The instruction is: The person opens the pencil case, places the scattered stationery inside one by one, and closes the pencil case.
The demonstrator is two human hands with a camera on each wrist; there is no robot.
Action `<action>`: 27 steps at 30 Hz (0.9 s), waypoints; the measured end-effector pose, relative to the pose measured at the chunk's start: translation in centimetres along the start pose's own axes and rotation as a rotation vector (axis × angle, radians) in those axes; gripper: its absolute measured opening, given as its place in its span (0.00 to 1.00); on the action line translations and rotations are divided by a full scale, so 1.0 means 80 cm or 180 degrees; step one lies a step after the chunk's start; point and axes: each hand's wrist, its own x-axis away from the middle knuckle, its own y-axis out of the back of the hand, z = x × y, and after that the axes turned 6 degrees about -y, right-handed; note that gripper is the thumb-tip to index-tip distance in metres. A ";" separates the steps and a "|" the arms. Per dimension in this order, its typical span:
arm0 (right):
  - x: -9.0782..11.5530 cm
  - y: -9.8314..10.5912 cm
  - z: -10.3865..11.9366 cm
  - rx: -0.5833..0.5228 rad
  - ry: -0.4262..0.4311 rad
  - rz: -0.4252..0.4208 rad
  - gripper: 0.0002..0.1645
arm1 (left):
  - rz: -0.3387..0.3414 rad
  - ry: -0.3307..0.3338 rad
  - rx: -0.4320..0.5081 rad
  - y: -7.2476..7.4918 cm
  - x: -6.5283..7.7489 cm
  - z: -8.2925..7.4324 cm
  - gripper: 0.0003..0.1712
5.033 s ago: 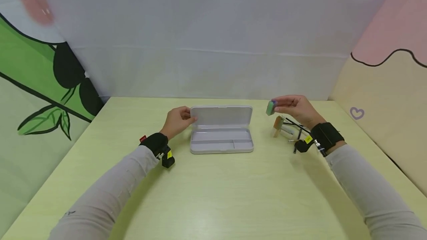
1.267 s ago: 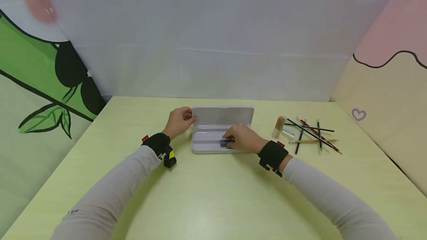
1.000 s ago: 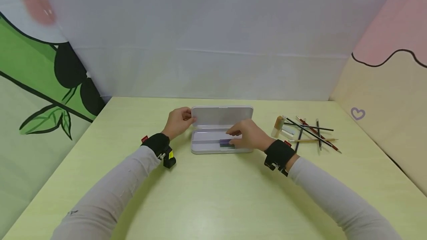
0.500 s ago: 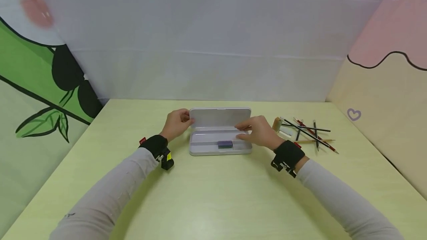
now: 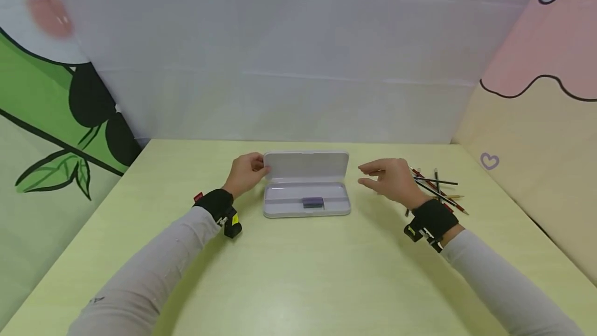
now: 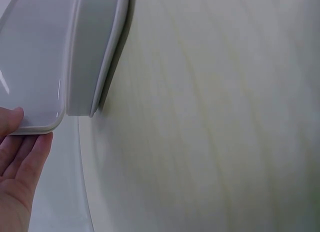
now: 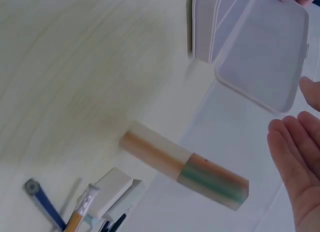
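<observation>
An opened white pencil case (image 5: 285,192) lies mid-table, its lid (image 5: 305,165) raised at the back. My left hand (image 5: 246,174) pinches the lid's left edge, thumb inside and fingers behind, as the left wrist view shows. A small purple block (image 5: 313,203), perhaps an eraser, sits in the front part of the case by the divider. Right of the case my right hand (image 5: 392,181) hovers with nothing between its extended fingers and thumb. In the right wrist view, nearest that hand, lies a brown, green and whitish block (image 7: 185,167); the head view has it hidden behind the hand.
Several crossed pencils (image 5: 438,191) lie on the table (image 5: 289,274) beyond the right hand, which partly covers them. A white block (image 7: 112,192) lies beside them in the right wrist view. A white sheet (image 5: 298,66) hangs behind the table.
My right hand brought the small green and purple block from the right into the case, let it go, and moved back right toward the pencils. My left hand stays on the lid.
</observation>
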 end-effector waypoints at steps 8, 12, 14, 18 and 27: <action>0.011 0.013 -0.031 -0.0187 -0.0296 -0.0639 0.24 | -0.0009 0.0022 -0.0009 -0.004 0.003 0.008 0.10; 0.019 0.007 -0.052 -0.0466 -0.0459 -0.0664 0.27 | 0.0002 0.0032 0.0001 -0.006 0.002 0.011 0.11; 0.023 0.004 -0.058 -0.0518 -0.0543 -0.0622 0.27 | 0.0002 0.0022 0.0000 -0.006 0.001 0.011 0.11; 0.025 -0.002 -0.068 -0.0472 -0.0773 -0.0537 0.26 | -0.0025 0.0001 0.0003 -0.005 0.000 0.011 0.11; 0.024 -0.005 -0.065 -0.0036 -0.1038 -0.0417 0.22 | -0.0035 -0.0028 0.0014 -0.005 -0.002 0.008 0.10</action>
